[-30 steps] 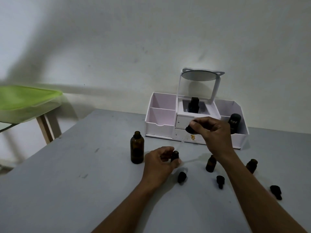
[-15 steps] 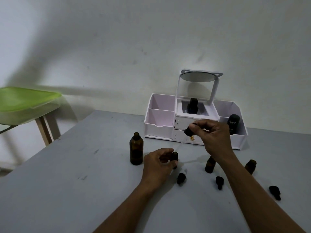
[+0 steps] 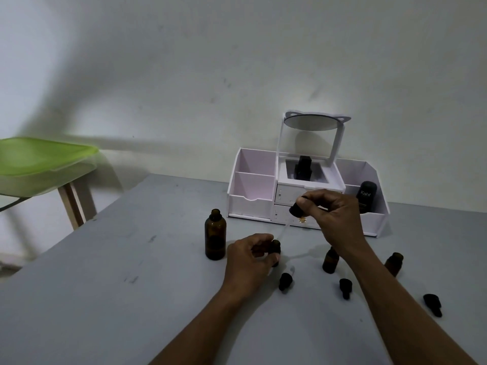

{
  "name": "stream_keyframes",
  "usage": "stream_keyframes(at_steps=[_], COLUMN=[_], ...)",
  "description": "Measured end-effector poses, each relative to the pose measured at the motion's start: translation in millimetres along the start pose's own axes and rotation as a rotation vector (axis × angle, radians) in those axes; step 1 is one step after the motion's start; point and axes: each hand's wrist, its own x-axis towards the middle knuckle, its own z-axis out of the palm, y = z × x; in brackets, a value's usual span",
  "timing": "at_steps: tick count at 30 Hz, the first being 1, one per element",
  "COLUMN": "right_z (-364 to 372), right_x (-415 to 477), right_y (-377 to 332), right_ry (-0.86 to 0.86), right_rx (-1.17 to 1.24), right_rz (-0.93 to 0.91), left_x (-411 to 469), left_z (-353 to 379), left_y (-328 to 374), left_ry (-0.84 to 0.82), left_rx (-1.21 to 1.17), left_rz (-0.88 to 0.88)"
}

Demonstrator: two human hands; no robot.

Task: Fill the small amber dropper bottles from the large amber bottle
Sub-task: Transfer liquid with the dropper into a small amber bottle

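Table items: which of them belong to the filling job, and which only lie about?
Job: large amber bottle; small bottle in left hand; dropper in right hand; two more small bottles; loose dropper caps.
Lying about: white organizer; Kahf bottle.

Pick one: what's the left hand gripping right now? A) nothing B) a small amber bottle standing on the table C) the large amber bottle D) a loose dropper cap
B: the left hand is wrapped around a small amber bottle standing on the table, while the right hand holds a dropper angled toward its mouth; the large amber bottle stands untouched to the left.
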Motion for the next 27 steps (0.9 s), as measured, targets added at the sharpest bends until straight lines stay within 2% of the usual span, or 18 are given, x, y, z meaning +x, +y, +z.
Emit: stream_keyframes(at_steps=[6,11,14,18,20,22,27], right_z=[0,-5,-2,17,29,42,64], right_x=[0,7,14,21,22,24,31], right_y=[-5,-22,-39,-64,-73,-78,-79], right_ry=[-0.002,0.068,0.110,0.038,0.001,-0.028,-0.061], right_rx=[0.022,0.112,0.184,0.265,0.281,0.297,0.345], right_rz=[0.015,0.024,-0.016,-0.070,-0.094,-0.116,-0.096], left_x=[0,-16,-28,-30,-25,-19,-8], left_z=[0,-14,-37,-78,-95,-105,-106], left_y=[1,6,9,3,-5,-14,-26], left_ry=[0.015,0.088,0.200,0.441,0.532,0.554,0.436], left_rx=[0.000,-0.006,0.001,0.060,0.058,0.019,-0.053], left_rz=[-0.002,0.081,0.221,0.327,0.280,0.204,0.051])
